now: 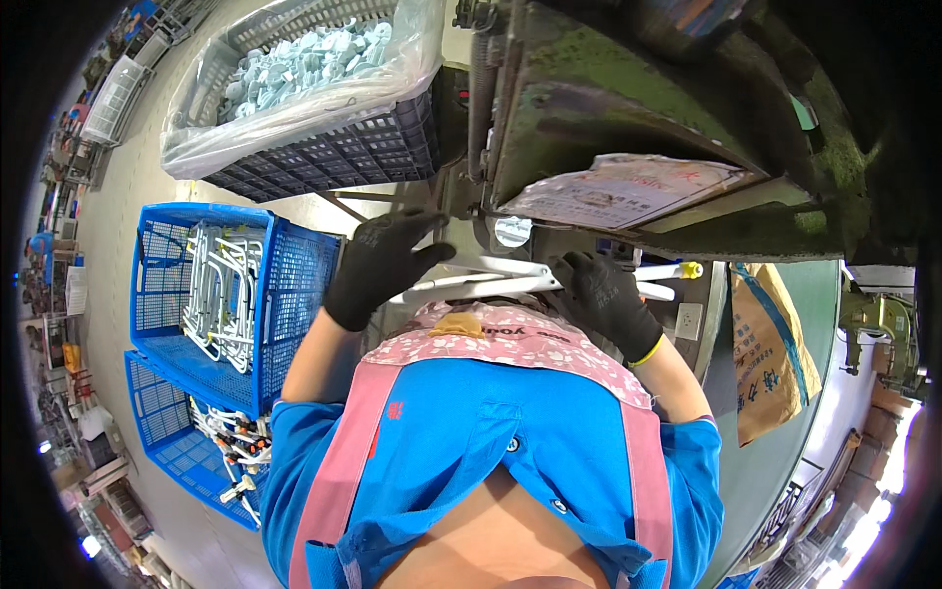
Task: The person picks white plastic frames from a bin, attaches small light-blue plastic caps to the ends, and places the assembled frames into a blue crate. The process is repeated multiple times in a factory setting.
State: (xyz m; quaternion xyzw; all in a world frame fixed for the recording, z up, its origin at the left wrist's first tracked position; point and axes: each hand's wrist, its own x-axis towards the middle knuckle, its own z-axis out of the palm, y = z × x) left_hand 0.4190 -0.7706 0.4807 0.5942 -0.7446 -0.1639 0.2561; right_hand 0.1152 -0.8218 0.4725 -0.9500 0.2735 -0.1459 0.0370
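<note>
White metal tubes, joined or crossed into a folding frame (491,286), lie across in front of my waist. A yellow cap (692,270) sits on the end of one tube at the right. My right hand (601,297), in a black glove, curls its fingers over the tubes near where they cross; the glove hides part of them. My left hand (381,267), also black-gloved, is beside the frame's left end, thumb and fingers apart with nothing between them. Beyond the frame stands a green machine (599,98) with a worn paper sheet (638,191) on its near side.
A black crate (334,147) lined with clear plastic holds many small pale parts at the far left. Blue baskets (270,324) with white bent tubes stand at my left. A brown sack (770,353) lies at right on a green surface (800,285). A socket (690,320) is near my right wrist.
</note>
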